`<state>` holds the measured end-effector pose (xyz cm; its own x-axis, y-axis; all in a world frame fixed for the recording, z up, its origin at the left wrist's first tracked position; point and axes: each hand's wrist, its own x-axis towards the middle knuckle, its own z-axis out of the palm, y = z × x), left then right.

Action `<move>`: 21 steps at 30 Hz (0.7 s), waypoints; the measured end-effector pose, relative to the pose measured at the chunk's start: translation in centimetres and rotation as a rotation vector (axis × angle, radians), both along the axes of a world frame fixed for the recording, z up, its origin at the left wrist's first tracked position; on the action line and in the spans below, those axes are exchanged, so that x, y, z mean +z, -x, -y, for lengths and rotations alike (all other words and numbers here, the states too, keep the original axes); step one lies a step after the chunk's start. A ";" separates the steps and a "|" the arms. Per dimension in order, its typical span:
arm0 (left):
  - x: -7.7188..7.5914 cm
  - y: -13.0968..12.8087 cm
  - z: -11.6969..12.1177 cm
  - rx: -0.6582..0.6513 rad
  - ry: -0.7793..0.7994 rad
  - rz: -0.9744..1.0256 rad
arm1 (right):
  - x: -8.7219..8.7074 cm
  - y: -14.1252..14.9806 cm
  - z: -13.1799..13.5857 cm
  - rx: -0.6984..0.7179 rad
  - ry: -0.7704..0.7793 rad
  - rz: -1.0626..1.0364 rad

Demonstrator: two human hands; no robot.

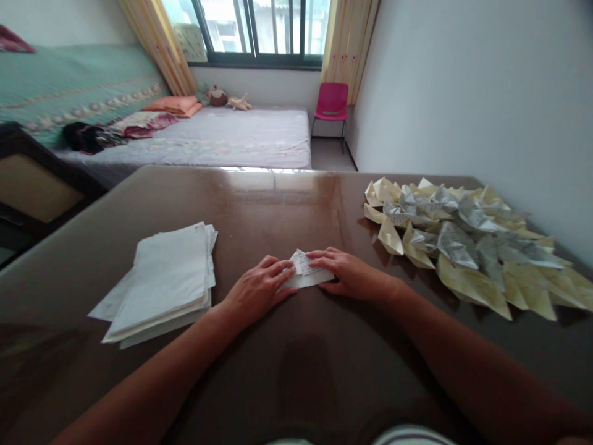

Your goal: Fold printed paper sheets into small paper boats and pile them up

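A folded sheet of paper (303, 278) lies on the brown table in front of me. It has a pointed top, a straight lower band and writing on its upper part. My left hand (259, 285) grips its left side, fingers on top and thumb along the lower edge. On the right side my right hand (349, 273) holds it the same way, fingertips over the written part. The paper under the fingers is hidden. To the left of my left hand lies a stack of loose paper sheets (162, 278), slightly fanned out.
Many folded paper boats (456, 244), yellowish and grey with print, crowd the table's right side near the wall. Past the far edge of the table (259, 204) are a bed (250, 133) and a pink chair (331, 102). A dark wooden chair (41, 179) stands at the left.
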<state>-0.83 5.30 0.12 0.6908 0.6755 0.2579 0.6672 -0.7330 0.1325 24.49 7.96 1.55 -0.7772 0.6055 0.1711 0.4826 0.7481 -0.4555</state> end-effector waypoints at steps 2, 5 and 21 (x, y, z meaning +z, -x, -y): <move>0.0 0.0 0.0 -0.002 -0.007 -0.007 | 0.1 0.1 0.1 -0.005 -0.074 0.044; -0.1 -0.1 0.1 -0.008 -0.040 -0.022 | 0.5 0.2 0.2 -0.008 -0.105 0.054; 0.1 -0.6 0.2 0.019 -0.099 -0.052 | 0.6 0.0 0.4 -0.102 -0.056 0.086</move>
<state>-0.26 5.11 0.18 0.6923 0.6615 0.2883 0.6853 -0.7279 0.0245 24.51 7.58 2.11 -0.7255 0.6734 0.1422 0.5927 0.7163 -0.3682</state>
